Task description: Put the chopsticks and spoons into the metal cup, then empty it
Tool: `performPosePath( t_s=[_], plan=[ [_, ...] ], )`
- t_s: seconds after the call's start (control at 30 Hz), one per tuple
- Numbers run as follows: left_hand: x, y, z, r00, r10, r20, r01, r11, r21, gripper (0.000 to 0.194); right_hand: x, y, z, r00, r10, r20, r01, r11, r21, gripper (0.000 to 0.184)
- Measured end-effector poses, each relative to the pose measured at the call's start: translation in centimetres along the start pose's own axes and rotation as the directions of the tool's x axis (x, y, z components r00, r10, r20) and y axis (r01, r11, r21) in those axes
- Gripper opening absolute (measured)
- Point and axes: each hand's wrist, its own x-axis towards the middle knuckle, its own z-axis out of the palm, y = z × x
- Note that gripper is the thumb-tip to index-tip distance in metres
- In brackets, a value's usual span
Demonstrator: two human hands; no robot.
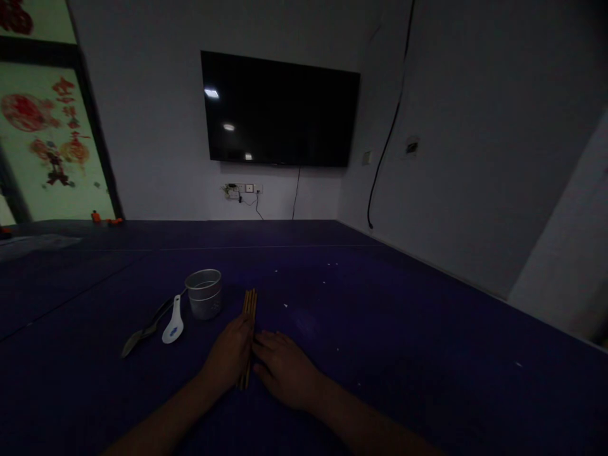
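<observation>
Before me on the table lies a bundle of several wooden chopsticks (249, 303), pointing away from me. Over its middle, my left hand (232, 347) is closed around the sticks from the left side. My right hand (285, 366) rests on the table just to the right, thumb apart and fingers stretched toward the bundle, fingertips at or against its side. To the left stands a metal cup (204, 295), upright. Beside it lie a white soup spoon (173, 324) with a blue mark and metal spoons (139, 337), partly overlapping.
The dark blue tabletop (403, 354) carries small white scraps. Clear plastic (38, 246) and orange objects (96, 216) are at the far left. A black television (282, 114) hangs on the wall behind, and a black cable (390, 136) runs down to the right.
</observation>
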Motion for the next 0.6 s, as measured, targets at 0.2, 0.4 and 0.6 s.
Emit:
performPosePath(
  t_s=[0.2,0.4,0.6],
  plan=[
    [-0.1,0.1,-0.2,1.000,-0.004,-0.005,0.004,1.000,-0.020,0.038,-0.1,-0.2,-0.3,1.000,0.000,0.001,0.000,1.000,-0.012,0.034],
    [0.0,0.6,-0.7,1.000,-0.014,0.015,0.014,0.999,-0.030,0.039,-0.1,-0.1,-0.1,1.000,0.004,0.005,-0.004,1.000,-0.008,0.035],
    [0.1,0.9,-1.1,0.999,-0.030,0.013,0.030,0.998,-0.048,0.037,-0.1,-0.3,-0.2,1.000,-0.001,-0.003,0.001,1.000,-0.011,0.033]
  ],
)
